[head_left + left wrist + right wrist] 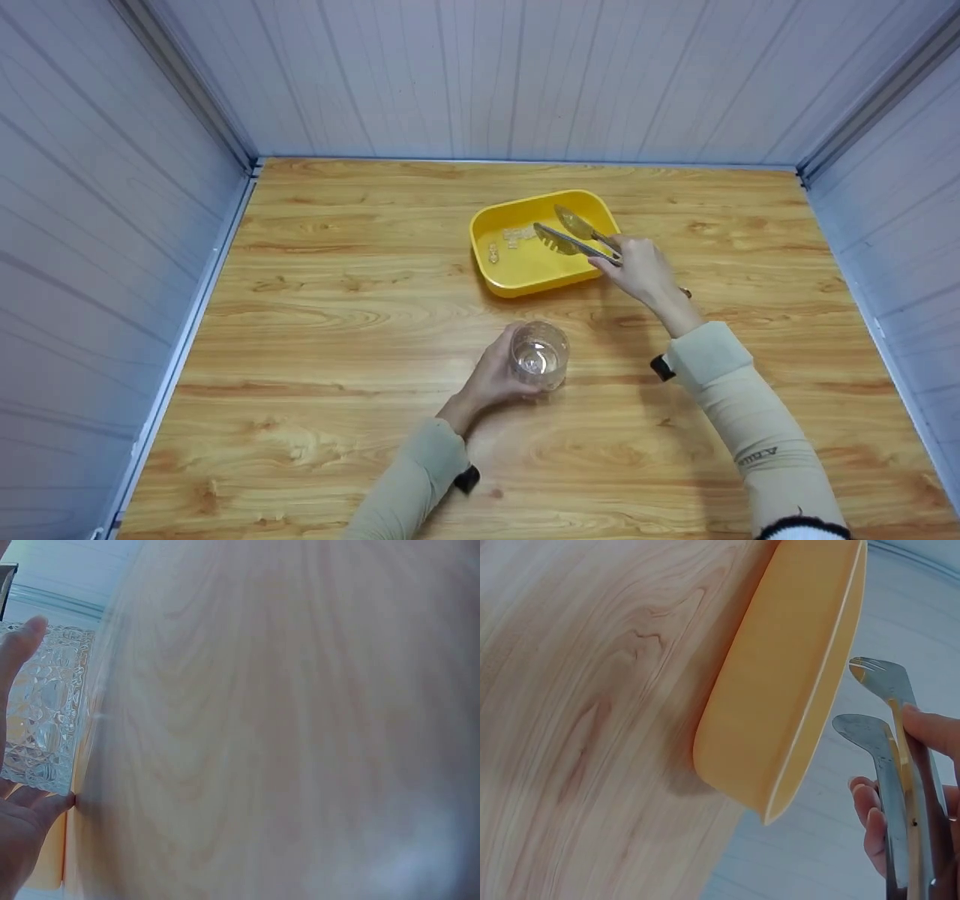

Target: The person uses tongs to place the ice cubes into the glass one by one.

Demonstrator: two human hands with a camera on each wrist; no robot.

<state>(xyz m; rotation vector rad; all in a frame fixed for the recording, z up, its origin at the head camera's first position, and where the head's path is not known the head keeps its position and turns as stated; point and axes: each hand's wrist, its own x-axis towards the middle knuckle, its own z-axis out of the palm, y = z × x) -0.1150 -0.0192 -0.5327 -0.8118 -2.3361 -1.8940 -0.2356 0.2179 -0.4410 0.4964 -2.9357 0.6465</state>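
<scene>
My left hand (497, 371) grips a clear cut-glass tumbler (540, 356) from its left side, thumb and fingers around the wall; the glass stands on the table. The left wrist view shows the patterned side of the tumbler (45, 709) between thumb and fingers. My right hand (639, 270) holds metal tongs (577, 240), their two arms spread apart, over the right part of a yellow tray (525, 286). Between the tips of the tongs (885, 701) nothing is held. Several small clear cubes (517, 235) lie in the left half of the tray.
A wood-grain table (337, 337) lies under everything. Pale panel walls (480, 82) stand behind it and along both sides. The tray's raised rim surrounds the cubes, and the tumbler stands in front of the tray.
</scene>
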